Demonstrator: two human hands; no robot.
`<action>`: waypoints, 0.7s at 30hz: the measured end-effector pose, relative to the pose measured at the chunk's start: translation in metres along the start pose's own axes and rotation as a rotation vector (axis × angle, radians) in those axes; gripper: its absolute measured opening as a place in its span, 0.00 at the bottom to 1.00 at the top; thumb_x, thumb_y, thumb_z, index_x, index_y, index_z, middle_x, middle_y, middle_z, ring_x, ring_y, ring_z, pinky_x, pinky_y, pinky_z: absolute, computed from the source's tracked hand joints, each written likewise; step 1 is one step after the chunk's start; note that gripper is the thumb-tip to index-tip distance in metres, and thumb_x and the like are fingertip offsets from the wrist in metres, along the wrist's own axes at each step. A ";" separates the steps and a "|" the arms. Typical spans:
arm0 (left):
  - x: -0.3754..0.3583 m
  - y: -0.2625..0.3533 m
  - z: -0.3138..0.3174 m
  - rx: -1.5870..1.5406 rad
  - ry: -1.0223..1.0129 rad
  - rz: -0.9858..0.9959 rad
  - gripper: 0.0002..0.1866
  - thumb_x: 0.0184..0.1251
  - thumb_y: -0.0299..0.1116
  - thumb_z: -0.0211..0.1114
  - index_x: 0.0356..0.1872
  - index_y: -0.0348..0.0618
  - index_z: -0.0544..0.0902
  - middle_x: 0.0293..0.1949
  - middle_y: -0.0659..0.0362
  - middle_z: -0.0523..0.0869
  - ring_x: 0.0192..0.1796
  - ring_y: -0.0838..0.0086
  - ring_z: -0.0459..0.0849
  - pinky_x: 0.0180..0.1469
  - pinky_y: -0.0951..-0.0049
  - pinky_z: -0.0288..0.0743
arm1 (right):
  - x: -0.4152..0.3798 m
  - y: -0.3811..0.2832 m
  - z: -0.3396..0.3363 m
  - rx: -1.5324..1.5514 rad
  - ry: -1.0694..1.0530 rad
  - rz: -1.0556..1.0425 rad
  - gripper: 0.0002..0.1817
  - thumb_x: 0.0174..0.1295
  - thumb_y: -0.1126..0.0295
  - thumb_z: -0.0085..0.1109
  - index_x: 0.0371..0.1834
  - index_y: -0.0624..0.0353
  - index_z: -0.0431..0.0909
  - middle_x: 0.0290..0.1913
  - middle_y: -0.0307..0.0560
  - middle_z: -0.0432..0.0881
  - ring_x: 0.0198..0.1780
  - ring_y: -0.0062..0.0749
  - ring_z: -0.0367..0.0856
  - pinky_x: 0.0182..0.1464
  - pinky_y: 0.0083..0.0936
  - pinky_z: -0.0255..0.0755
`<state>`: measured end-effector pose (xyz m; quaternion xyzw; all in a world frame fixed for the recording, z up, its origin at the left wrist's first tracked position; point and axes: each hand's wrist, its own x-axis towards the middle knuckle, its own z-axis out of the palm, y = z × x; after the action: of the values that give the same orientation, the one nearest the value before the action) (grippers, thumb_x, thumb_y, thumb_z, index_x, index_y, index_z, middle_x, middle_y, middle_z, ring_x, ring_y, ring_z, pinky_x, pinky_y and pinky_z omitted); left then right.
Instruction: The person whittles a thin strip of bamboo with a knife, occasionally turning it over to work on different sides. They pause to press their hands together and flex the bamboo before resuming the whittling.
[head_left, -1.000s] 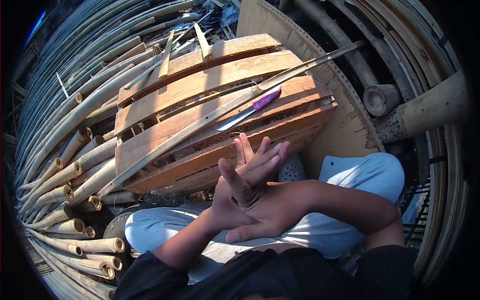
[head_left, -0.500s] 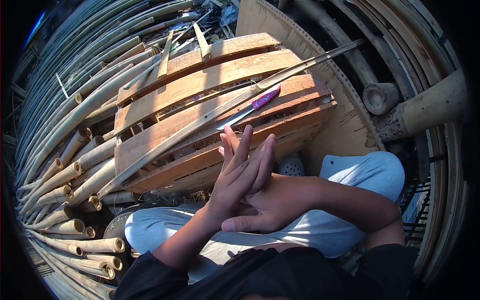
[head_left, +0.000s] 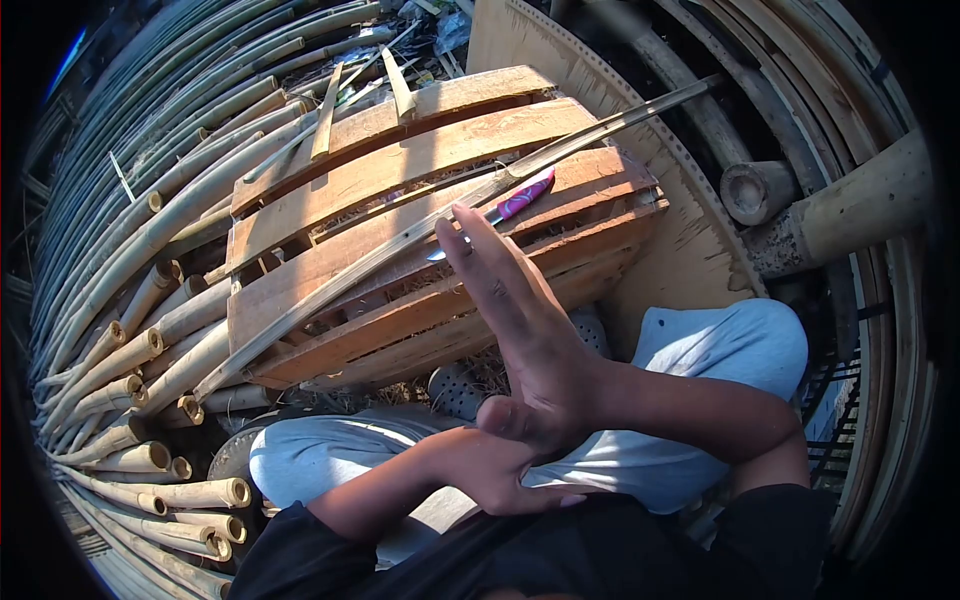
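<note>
Nearest, the left hand (head_left: 500, 475) lies flat under the right wrist, holding nothing. The right hand (head_left: 525, 330) stands above it, fingers straight and pressed together, empty. Just beyond its fingertips lies the pink-handled knife (head_left: 497, 212) beside a split bamboo strip (head_left: 400, 245) on the wooden pallet (head_left: 330, 190). No writing is readable.

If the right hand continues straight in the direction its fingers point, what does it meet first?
Most likely the knife with the pink handle on the wooden pallet: the right hand points its fingertips right at it. Depth is unclear.
</note>
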<state>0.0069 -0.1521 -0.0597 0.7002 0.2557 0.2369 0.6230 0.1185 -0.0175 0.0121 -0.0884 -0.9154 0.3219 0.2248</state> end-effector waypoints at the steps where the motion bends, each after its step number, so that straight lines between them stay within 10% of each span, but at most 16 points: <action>1: -0.001 -0.016 0.009 0.000 0.002 0.001 0.29 0.75 0.41 0.70 0.68 0.29 0.81 0.45 0.47 0.87 0.42 0.60 0.88 0.49 0.56 0.80 | -0.001 -0.003 0.007 0.087 0.016 0.003 0.62 0.68 0.18 0.32 0.91 0.53 0.31 0.86 0.77 0.39 0.85 0.79 0.42 0.81 0.70 0.40; 3: -0.001 -0.042 0.020 0.606 0.101 0.740 0.21 0.77 0.34 0.65 0.65 0.32 0.85 0.39 0.52 0.86 0.39 0.67 0.85 0.46 0.64 0.79 | -0.003 -0.006 0.014 0.190 -0.063 -0.007 0.61 0.69 0.18 0.33 0.91 0.53 0.32 0.86 0.77 0.41 0.85 0.77 0.43 0.81 0.69 0.41; 6: -0.022 -0.036 0.017 0.432 -0.207 0.387 0.32 0.69 0.53 0.75 0.50 0.26 0.82 0.42 0.45 0.88 0.56 0.59 0.86 0.63 0.64 0.78 | -0.005 -0.014 0.030 0.384 -0.115 -0.027 0.59 0.71 0.21 0.34 0.90 0.57 0.36 0.84 0.79 0.49 0.86 0.72 0.47 0.82 0.65 0.43; 8: -0.010 -0.001 -0.007 0.701 -0.092 0.750 0.36 0.69 0.59 0.72 0.47 0.24 0.82 0.37 0.42 0.87 0.53 0.60 0.87 0.61 0.65 0.78 | -0.006 -0.022 0.035 0.732 -0.267 0.076 0.57 0.73 0.23 0.35 0.90 0.60 0.41 0.83 0.78 0.54 0.85 0.70 0.51 0.82 0.62 0.45; 10: 0.009 0.039 -0.034 0.300 -0.715 -0.125 0.39 0.69 0.62 0.72 0.44 0.22 0.83 0.36 0.41 0.86 0.51 0.54 0.87 0.59 0.62 0.79 | -0.009 -0.017 0.040 0.613 -0.214 0.019 0.56 0.74 0.24 0.35 0.89 0.60 0.44 0.82 0.77 0.57 0.84 0.69 0.54 0.82 0.60 0.47; 11: -0.002 0.016 -0.023 0.336 -0.597 0.031 0.45 0.78 0.64 0.61 0.63 0.17 0.77 0.50 0.41 0.85 0.51 0.50 0.87 0.55 0.58 0.80 | -0.011 -0.015 0.039 0.518 -0.185 0.024 0.57 0.73 0.23 0.32 0.89 0.61 0.43 0.83 0.75 0.56 0.84 0.67 0.55 0.82 0.57 0.47; 14: -0.003 -0.008 -0.021 -0.050 -0.047 0.485 0.58 0.73 0.76 0.55 0.75 0.19 0.63 0.65 0.34 0.77 0.63 0.50 0.81 0.62 0.58 0.78 | -0.012 -0.008 0.028 0.420 -0.010 0.154 0.62 0.69 0.18 0.19 0.89 0.63 0.43 0.86 0.71 0.52 0.85 0.64 0.53 0.83 0.52 0.45; 15: -0.009 -0.065 -0.005 -0.230 -0.255 0.238 0.68 0.66 0.84 0.49 0.82 0.24 0.45 0.79 0.35 0.62 0.75 0.51 0.72 0.72 0.57 0.72 | -0.010 -0.002 0.023 0.369 0.075 0.162 0.65 0.66 0.15 0.19 0.89 0.63 0.43 0.86 0.70 0.51 0.86 0.64 0.52 0.84 0.54 0.44; 17: 0.000 -0.022 0.001 -0.748 0.174 0.221 0.71 0.62 0.86 0.48 0.84 0.29 0.40 0.82 0.39 0.56 0.82 0.52 0.64 0.80 0.53 0.63 | -0.007 0.004 0.015 0.318 0.158 0.167 0.67 0.63 0.13 0.18 0.89 0.62 0.43 0.86 0.69 0.50 0.86 0.64 0.51 0.84 0.56 0.42; 21: 0.023 0.020 -0.018 -0.755 0.419 0.280 0.75 0.52 0.88 0.58 0.86 0.37 0.41 0.83 0.44 0.54 0.85 0.54 0.59 0.82 0.51 0.61 | -0.005 0.007 0.014 -0.117 0.064 0.076 0.72 0.54 0.07 0.22 0.90 0.55 0.43 0.87 0.67 0.48 0.86 0.65 0.50 0.81 0.71 0.38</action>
<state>0.0139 -0.1253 -0.0374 0.3888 0.1747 0.5323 0.7315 0.1163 -0.0213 -0.0040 -0.1464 -0.9211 0.2731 0.2359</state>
